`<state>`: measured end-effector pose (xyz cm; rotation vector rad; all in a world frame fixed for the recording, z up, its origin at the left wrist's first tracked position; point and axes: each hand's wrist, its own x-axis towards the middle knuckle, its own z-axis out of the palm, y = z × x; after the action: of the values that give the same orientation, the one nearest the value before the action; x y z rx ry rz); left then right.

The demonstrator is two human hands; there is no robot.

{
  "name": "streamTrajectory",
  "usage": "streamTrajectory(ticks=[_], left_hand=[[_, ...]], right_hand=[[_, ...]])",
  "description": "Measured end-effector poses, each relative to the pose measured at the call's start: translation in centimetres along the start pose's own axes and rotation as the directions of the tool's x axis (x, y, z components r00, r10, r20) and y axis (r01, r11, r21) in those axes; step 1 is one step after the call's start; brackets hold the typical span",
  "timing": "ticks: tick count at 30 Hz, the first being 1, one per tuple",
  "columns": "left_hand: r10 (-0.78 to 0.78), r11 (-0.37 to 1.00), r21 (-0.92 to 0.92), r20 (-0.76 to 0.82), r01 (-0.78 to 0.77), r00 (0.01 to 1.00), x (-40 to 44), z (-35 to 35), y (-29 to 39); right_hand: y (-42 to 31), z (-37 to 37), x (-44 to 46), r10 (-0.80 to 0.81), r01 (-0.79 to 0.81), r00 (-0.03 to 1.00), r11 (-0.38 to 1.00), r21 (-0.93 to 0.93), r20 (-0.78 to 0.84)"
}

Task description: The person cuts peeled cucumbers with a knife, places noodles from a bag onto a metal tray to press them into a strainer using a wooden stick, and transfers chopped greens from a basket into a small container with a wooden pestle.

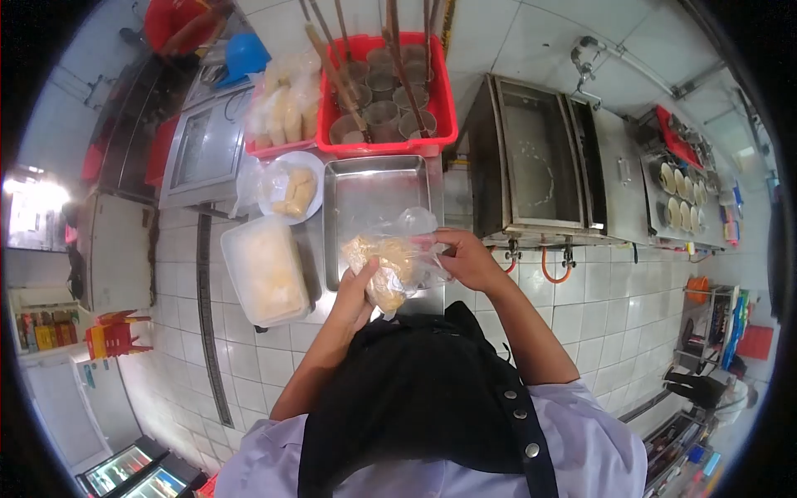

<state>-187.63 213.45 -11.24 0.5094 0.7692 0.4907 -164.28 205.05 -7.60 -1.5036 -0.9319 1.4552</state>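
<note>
Close to my body I hold a clear plastic bag (397, 262) with pale yellow food in it; the exact kind of food I cannot make out. My left hand (355, 297) grips the filled part from the left and below. The loose upper end of the bag is pinched in the fingers of my right hand (459, 256). Under and beyond the bag lies a shallow metal tray (378, 178). To its left are a white plate (309, 162) bearing another bag of yellowish food (294, 192) and a translucent plastic box (264, 270) with pale contents.
Behind the tray stands a red crate (386, 150) of metal cups with long wooden handles, beside several filled bags (286, 108). Metal sink units (540, 158) line the right wall. One person in red (178, 25) is at upper left, another (714, 394) at far right.
</note>
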Motion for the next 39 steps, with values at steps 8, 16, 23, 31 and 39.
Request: streamTrajectory(ticks=[8,16,23,31,39], left_hand=[[-0.119,0.992,-0.044,0.019,0.120,0.993,-0.3,0.0,-1.7],[-0.165,0.982,-0.083,0.043,0.168,0.985,0.2,-0.1,1.4],[-0.252,0.876,-0.405,0.079,0.262,0.964,2.7,-5.3,5.1],[-0.073,0.677,-0.644,0.422,0.355,0.904,2.4,-6.9,12.2],[0.589,0.799,0.060,0.127,-0.599,0.798,14.3,-12.6,28.4]], right_hand=[[2.5,-0.9,0.0,-0.230,0.295,0.954,0.838,-0.460,0.192],[2.7,0.8,1.0,-0.119,0.119,0.991,0.993,-0.004,0.068],[-6.4,2.0,-1.9,-0.247,0.033,0.913,0.838,-0.545,-0.325],[-4.7,3.7,-0.1,-0.121,0.452,0.818,0.740,0.498,-0.563],[10.8,7.6,6.4,-0.046,0.050,0.840,0.999,-0.008,-0.541]])
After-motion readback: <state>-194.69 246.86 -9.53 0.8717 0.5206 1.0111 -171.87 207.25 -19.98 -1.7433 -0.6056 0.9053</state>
